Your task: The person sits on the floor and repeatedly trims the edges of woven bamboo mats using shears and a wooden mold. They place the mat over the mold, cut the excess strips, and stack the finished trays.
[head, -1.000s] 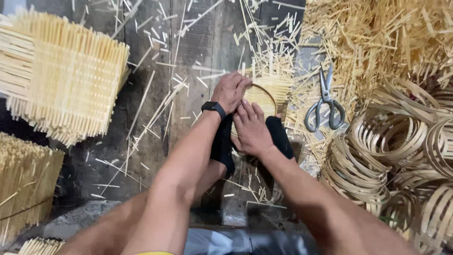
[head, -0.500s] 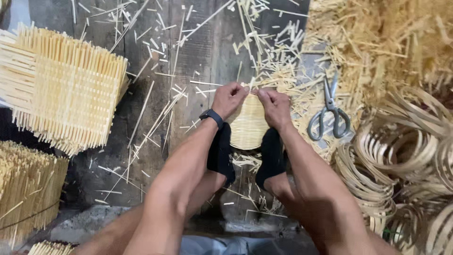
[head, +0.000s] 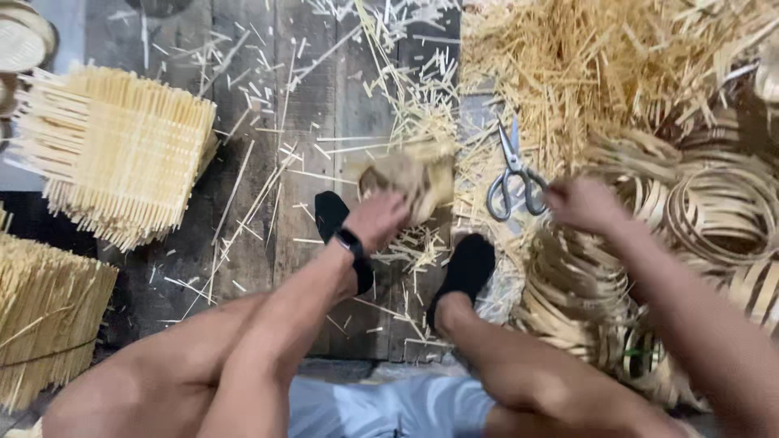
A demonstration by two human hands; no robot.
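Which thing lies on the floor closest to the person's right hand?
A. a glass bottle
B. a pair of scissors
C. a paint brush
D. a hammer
B: the scissors with grey handles lie on the wooden floor just beside the right hand, while the left hand holds a small woven bamboo piece.
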